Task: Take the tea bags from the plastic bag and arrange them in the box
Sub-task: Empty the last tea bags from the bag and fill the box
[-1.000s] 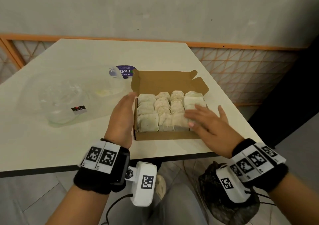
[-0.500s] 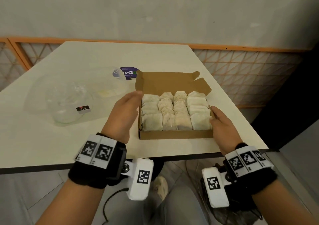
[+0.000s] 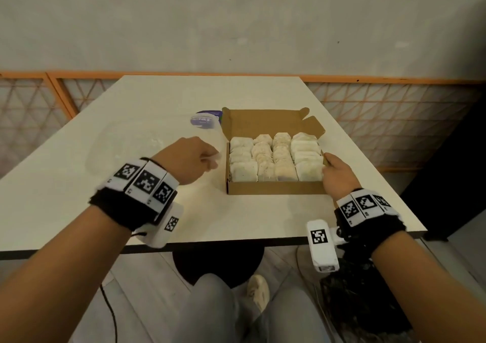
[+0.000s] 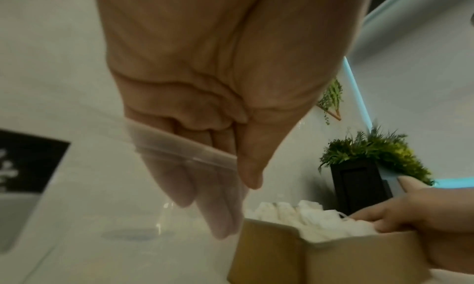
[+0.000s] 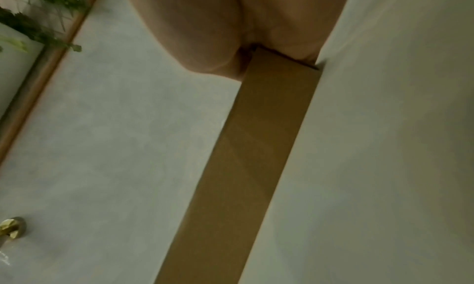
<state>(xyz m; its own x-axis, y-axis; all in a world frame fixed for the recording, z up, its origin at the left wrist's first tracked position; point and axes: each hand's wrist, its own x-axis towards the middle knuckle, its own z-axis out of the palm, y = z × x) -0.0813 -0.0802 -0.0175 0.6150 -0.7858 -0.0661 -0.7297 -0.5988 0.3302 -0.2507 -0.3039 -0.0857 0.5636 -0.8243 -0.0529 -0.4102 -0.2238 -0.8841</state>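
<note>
Box: the brown cardboard box (image 3: 273,187) sits on the white table (image 3: 65,205), lid flap folded back toward the wall.
Tea bags: pale tea bags (image 3: 274,158) stand packed in 4 rows inside the box, filling it edge to edge.
Right hand: the right hand (image 3: 338,175) clasps the box's near right corner, thumb curled over the rim and touching the nearest tea bag in the right row; the right wrist view shows the palm pressed against the cardboard side.
Left hand: the left hand (image 3: 188,158) is just left of the box, apart from it, thumb and fingers pinching the sealed edge of the plastic bag (image 3: 147,145).
Plastic bag: clear and nearly flat, it spreads over the table to the left of the box; the left wrist view shows the fingers (image 4: 218,213) behind the film and the thumb in front.
Labels: a round purple sticker (image 3: 206,118) shows through the bag near the box's far left corner; its writing is too blurred to read.
</note>
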